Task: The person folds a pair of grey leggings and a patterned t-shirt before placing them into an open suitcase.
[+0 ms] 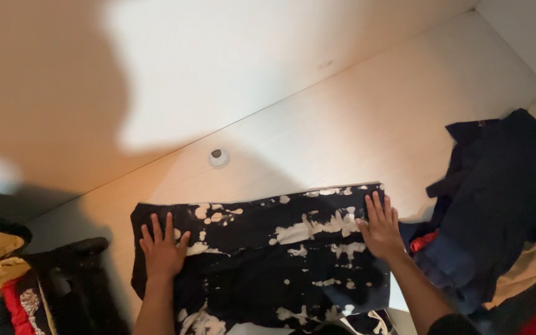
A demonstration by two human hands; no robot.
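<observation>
Flat under each hand (162, 248) (379, 229), the garment (262, 260) runs left-right.

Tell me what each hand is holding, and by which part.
Nothing is gripped. The left hand and right hand both lie flat, fingers spread, on the dark white-splotched garment near its left and right ends.

Two bare hands and forearms show at the bottom of the view — no gloves, no rings or watch that can be made out. The left hand (162, 248) leads into a forearm bare to the frame's edge. Behind the right hand (379, 229), the forearm is bare too, ending at what looks like a dark sleeve edge (451, 324) — dim light leaves it unclear.
</observation>
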